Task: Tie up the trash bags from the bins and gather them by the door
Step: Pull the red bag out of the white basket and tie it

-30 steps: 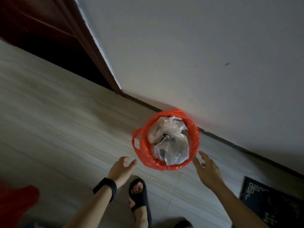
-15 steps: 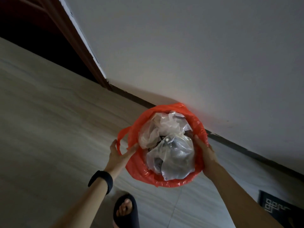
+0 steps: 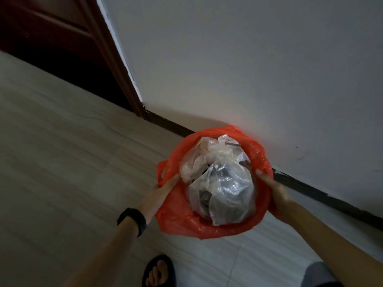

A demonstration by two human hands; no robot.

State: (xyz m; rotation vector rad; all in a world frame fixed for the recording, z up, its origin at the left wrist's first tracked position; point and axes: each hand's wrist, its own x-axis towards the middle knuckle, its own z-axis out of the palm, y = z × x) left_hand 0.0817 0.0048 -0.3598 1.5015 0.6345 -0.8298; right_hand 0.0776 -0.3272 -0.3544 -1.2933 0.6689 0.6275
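Red and thin, the trash bag [image 3: 180, 222] sits on the floor [image 3: 62, 162] against the wall [image 3: 248, 59], near the door frame [image 3: 116, 65], its mouth wide and unknotted over clear plastic rubbish [image 3: 223, 191]. A second ago both hands hung short of it with fingers spread; now the left grip [image 3: 163, 189] and the right grip [image 3: 276, 192] clasp opposite sides of the rim, thumbs hooked over the edge. The reach looks finished, and drawing the rim together for a knot seems next.
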